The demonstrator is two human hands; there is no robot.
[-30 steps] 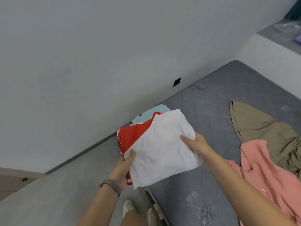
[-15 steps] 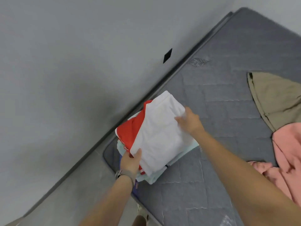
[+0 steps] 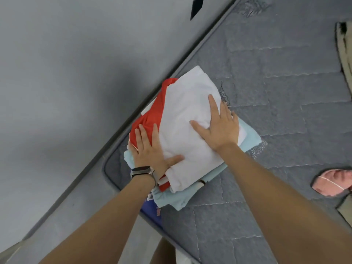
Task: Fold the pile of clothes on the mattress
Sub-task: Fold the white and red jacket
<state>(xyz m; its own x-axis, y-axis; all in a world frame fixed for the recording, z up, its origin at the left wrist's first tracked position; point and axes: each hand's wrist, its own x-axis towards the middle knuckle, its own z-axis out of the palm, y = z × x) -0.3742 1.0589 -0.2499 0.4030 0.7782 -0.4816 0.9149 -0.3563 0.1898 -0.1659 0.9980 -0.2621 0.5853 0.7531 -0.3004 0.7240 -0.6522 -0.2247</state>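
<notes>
We press the stack [image 3: 182, 130] flat, both hands spread: left hand [image 3: 150, 149] at eight o'clock, right hand [image 3: 219, 126] at three. Push evenly, square the edges.

Both forearms are bare, with no sleeves reaching into view. The left hand [image 3: 150, 149] has a slim wristband [image 3: 143, 171] just behind it, on the wrist: a dark, glossy oblong face on a grey strap. The right hand [image 3: 219, 126] wears nothing, no ring showing on its fingers [image 3: 212, 102].
</notes>
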